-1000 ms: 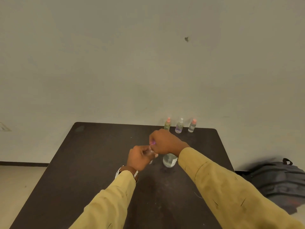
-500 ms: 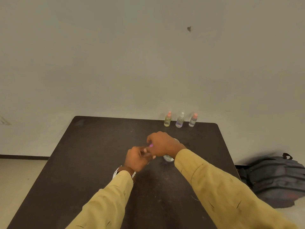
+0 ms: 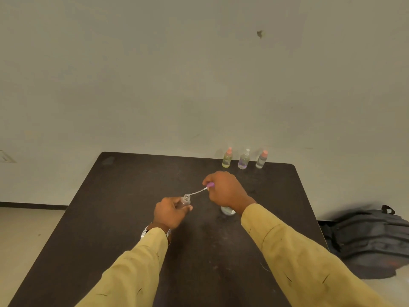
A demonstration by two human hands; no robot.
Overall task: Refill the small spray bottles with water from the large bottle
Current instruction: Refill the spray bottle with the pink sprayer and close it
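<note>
My left hand (image 3: 169, 212) grips a small clear spray bottle (image 3: 185, 200) with its neck uncovered, tilted toward the right. My right hand (image 3: 224, 190) pinches the purple spray head (image 3: 210, 185), whose thin dip tube (image 3: 197, 192) still reaches into the bottle's neck. The large bottle (image 3: 228, 210) stands on the dark table (image 3: 124, 196) just behind my right wrist, mostly hidden. Three small spray bottles stand in a row at the table's far edge: a yellowish one (image 3: 227, 157), a purple-tinted one (image 3: 244, 159) and a clear one with an orange cap (image 3: 261, 159).
A dark backpack (image 3: 367, 238) lies on the floor to the right of the table. A plain wall rises right behind the table's far edge. Pale floor shows at the left.
My hands have drawn apart. The right hand has lifted the purple spray head up and to the right, pulling its tube almost out of the small bottle held in the left hand.
</note>
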